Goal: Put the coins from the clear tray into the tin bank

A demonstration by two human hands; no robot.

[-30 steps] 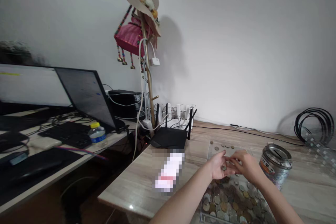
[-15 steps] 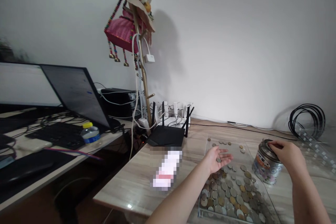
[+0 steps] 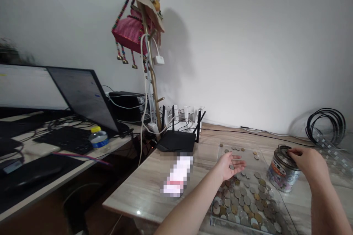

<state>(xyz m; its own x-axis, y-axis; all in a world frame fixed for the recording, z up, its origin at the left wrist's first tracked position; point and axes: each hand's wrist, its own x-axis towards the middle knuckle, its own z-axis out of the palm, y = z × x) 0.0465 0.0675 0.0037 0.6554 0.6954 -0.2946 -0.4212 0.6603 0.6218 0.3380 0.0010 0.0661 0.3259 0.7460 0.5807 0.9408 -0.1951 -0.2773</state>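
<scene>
My left hand is palm up above a clear tray, fingers spread, with a coin lying on the palm. Several silver and brass-coloured coins are scattered over the tray, thickest at its near end. To the right, a round printed metal tin stands upright. At the tin's top, my right hand has its thumb and fingers pinched together by the lid. Whatever is in that pinch, if anything, is hidden.
Left of the tray lie a blurred-out bright object and a black router. A coiled black cable and a clear plastic strip are at the far right. The desk at left holds a monitor and a bottle.
My right hand has shifted slightly right across the tin's top, showing more of the lid. My left hand keeps its palm-up pose with the coin. The whole view has shifted slightly.
</scene>
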